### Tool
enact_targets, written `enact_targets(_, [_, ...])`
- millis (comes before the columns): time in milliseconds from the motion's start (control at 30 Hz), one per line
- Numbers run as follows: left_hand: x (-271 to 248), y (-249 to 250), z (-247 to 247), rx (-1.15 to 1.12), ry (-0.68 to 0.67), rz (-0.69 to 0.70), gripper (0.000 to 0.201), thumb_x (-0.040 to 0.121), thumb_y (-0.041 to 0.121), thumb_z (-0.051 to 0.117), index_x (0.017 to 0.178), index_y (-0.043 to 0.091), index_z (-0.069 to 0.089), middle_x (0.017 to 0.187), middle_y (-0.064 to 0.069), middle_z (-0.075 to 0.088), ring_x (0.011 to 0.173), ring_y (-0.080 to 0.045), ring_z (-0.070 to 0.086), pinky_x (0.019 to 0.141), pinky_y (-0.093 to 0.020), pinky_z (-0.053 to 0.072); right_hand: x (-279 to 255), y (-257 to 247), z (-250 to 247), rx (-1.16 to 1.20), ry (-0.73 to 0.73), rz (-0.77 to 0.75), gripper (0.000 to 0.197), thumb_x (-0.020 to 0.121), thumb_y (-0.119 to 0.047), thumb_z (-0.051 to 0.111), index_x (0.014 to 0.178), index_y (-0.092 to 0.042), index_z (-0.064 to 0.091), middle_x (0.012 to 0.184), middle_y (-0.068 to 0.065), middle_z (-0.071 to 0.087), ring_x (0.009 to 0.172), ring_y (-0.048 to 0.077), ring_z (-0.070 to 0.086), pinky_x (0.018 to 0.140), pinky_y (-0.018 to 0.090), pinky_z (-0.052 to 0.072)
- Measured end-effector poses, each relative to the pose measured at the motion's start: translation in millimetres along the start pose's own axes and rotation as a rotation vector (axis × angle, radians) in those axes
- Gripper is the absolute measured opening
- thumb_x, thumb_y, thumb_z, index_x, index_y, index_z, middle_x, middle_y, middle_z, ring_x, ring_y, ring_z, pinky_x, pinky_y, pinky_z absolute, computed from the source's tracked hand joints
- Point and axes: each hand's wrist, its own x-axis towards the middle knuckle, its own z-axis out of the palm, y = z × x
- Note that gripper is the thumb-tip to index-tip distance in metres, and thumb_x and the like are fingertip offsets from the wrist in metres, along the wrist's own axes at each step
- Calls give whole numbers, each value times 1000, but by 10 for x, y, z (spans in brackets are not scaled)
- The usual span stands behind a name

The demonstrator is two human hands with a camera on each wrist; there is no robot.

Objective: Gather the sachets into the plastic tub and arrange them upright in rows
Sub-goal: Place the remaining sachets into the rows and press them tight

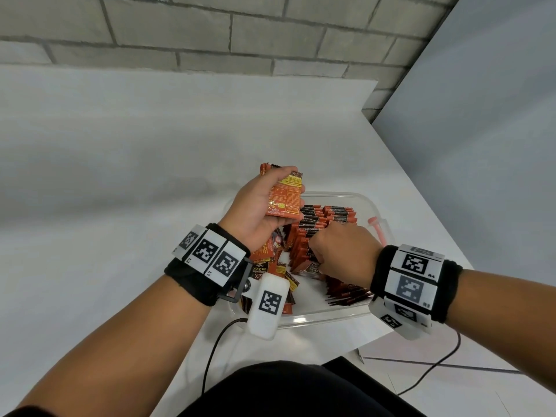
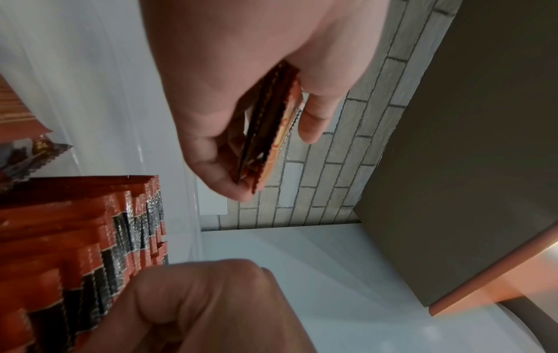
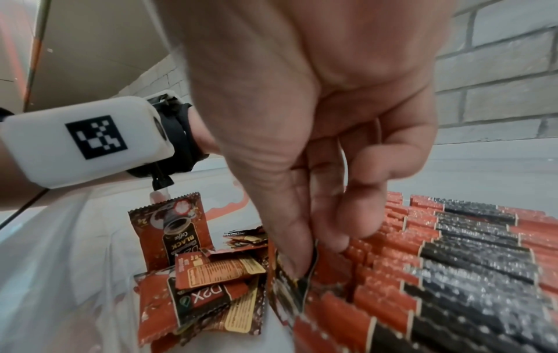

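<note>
A clear plastic tub (image 1: 373, 209) stands on the white table. In it, orange-and-black sachets stand upright in rows (image 1: 319, 224) (image 3: 453, 258). My left hand (image 1: 270, 203) hovers above the tub's far left side and grips a small stack of sachets (image 1: 284, 198) (image 2: 268, 133) between thumb and fingers. My right hand (image 1: 334, 248) reaches down into the tub, and its thumb and fingers (image 3: 305, 229) pinch the top edge of one sachet (image 3: 292, 281) at the left end of the rows. Loose sachets (image 3: 211, 279) lie flat in the tub's left part (image 1: 270, 266).
The white table (image 1: 120, 176) runs left and back to a grey brick wall (image 1: 210, 31). Its right edge (image 1: 427, 206) passes close beside the tub. A pink clip (image 1: 377, 228) sits on the tub's right rim. Black cables (image 1: 213, 350) hang off the near edge.
</note>
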Motion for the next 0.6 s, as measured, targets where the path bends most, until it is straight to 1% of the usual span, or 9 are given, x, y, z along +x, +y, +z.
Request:
enact_targets(67, [-1,0,-1,-2,-1,1,21,94,26,54,108,13,61,88,-9,66,72,-21,63,64,-35,51,3,-12,5,-12,-6,-8,9,84,-4,54,79,-10,57,71,4,53,68,26,59,61,35,54])
enact_targets(167, [-5,0,1,1,-4,2,20,94,26,53,107,13,61,88,-9,66,72,-21,63,65,-35,51,6,-17,13,-18,-7,-18,9,84,-4,53,79,-10,55,71,4,53,67,25,58,63,36,55])
enact_targets(333, [-10,2,1,7,-4,-3,18,94,26,54,105,14,61,88,-10,66,72,-22,63,66,-36,50,7,-2,27,-14,-6,-26,4,86,-8,57,83,-10,60,76,5,60,68,23,59,62,34,55])
enact_targets(600, [-12,-6,2,2,-1,-1,19,95,26,53,106,14,61,87,-9,67,72,-21,63,65,-35,51,3,0,25,17,-10,-17,4,87,-14,59,85,-12,57,74,1,53,68,21,56,61,31,52])
